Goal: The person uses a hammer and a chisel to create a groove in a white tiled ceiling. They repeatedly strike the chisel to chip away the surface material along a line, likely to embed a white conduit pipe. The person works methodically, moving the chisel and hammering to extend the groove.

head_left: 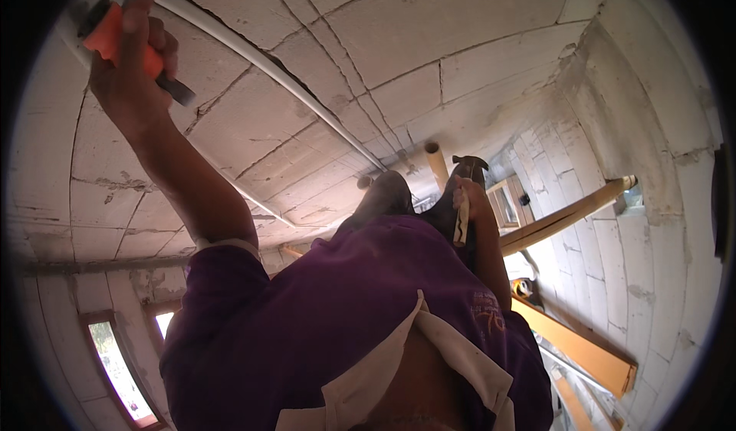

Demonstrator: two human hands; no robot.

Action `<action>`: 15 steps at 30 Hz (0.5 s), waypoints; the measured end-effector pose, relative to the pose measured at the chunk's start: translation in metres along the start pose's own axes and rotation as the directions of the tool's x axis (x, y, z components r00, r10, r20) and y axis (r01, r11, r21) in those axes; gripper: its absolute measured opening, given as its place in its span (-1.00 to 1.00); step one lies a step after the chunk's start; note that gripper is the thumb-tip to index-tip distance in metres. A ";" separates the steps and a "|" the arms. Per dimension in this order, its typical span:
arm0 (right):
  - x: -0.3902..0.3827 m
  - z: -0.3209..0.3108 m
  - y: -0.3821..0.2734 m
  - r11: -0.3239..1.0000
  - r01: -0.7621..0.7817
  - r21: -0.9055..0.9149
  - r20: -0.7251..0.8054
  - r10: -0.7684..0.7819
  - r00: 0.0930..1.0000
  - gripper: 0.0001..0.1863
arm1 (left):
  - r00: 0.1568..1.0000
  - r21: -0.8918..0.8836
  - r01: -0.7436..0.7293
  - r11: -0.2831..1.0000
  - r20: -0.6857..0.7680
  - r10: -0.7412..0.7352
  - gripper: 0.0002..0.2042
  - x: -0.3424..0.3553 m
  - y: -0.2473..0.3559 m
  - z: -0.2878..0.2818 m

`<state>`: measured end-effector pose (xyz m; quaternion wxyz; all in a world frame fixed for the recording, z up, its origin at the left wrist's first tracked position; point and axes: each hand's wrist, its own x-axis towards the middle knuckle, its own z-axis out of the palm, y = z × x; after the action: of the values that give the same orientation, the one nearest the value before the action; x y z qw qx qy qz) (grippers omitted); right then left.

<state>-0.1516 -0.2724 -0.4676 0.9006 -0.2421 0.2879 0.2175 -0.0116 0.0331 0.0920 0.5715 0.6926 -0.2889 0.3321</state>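
Observation:
My left hand (142,67) is raised at the upper left with its fingers wrapped round the orange grip of a chisel (110,34). The chisel's dark butt sticks out past my thumb, and its short, flat metal blade shows below my fingers, near the block wall (222,113). Lower down, in front of my legs, my right hand (473,197) is closed on a hammer (461,220). Its dark head sits above my fist and the pale wooden handle hangs below. The hammer is apart from the wall.
A white pipe (261,59) runs slantwise along the wall, beside two narrow parallel grooves (330,36). To the right, a wooden pole (567,218) leans at an angle. Orange-brown boards (579,347) lie at the lower right, and a tube (435,163) stands near my feet.

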 end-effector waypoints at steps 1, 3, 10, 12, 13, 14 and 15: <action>0.000 0.001 0.000 1.000 -0.011 0.012 0.011 0.011 1.000 -0.71 | 0.999 -0.080 0.051 0.995 0.023 -0.049 -0.70 -0.011 -0.010 0.001; -0.001 -0.005 0.000 0.997 -0.042 0.067 0.009 0.041 0.999 -0.72 | 0.973 -0.185 0.199 0.962 0.152 -0.172 -0.64 -0.036 -0.040 0.003; 0.019 -0.019 0.007 0.999 -0.020 0.033 0.000 0.020 1.000 -0.74 | 0.669 0.082 0.670 0.738 0.363 -0.648 -0.70 -0.154 -0.112 0.028; 0.021 -0.011 0.003 0.996 0.071 -0.049 -0.056 -0.073 0.996 -0.75 | 0.554 0.161 0.737 0.656 0.412 -0.724 -0.72 -0.176 -0.120 0.032; 0.029 -0.011 -0.002 0.987 0.119 -0.112 -0.076 -0.128 0.989 -0.75 | 0.517 0.213 0.729 0.651 0.452 -0.727 -0.73 -0.187 -0.131 0.028; 0.030 -0.011 0.003 0.966 0.168 -0.197 -0.092 -0.189 0.978 -0.75 | 0.524 0.233 0.727 0.646 0.420 -0.741 -0.74 -0.194 -0.133 0.027; 0.025 -0.015 0.002 0.982 0.125 -0.141 -0.074 -0.136 0.988 -0.74 | 0.528 0.254 0.726 0.639 0.389 -0.755 -0.74 -0.198 -0.137 0.026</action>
<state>-0.1406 -0.2728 -0.4946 0.8816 -0.3300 0.2932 0.1669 -0.0226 0.0360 -0.1500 0.5505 0.8236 -0.0843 -0.1076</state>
